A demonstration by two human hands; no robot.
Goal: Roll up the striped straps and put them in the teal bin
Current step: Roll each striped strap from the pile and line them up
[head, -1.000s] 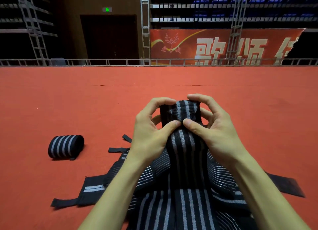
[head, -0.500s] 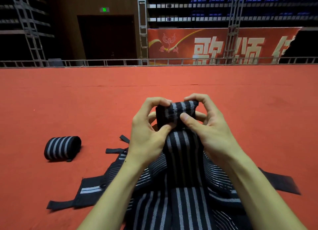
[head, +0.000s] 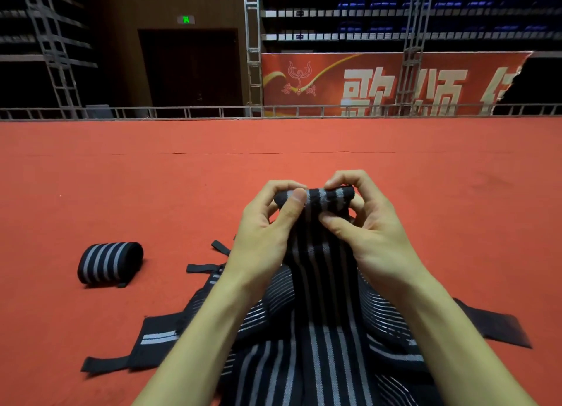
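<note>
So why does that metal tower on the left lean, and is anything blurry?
Head view: the wide-angle lens tilts the left tower; the stands are dim, the red floor evenly lit; the left hand, right hand and striped strap they pinch look sharp; rolled strap casts a soft shadow.

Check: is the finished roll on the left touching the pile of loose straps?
Apart. The head view shows bare red carpet between the finished roll and the nearest black tab of the pile of loose straps.
</note>
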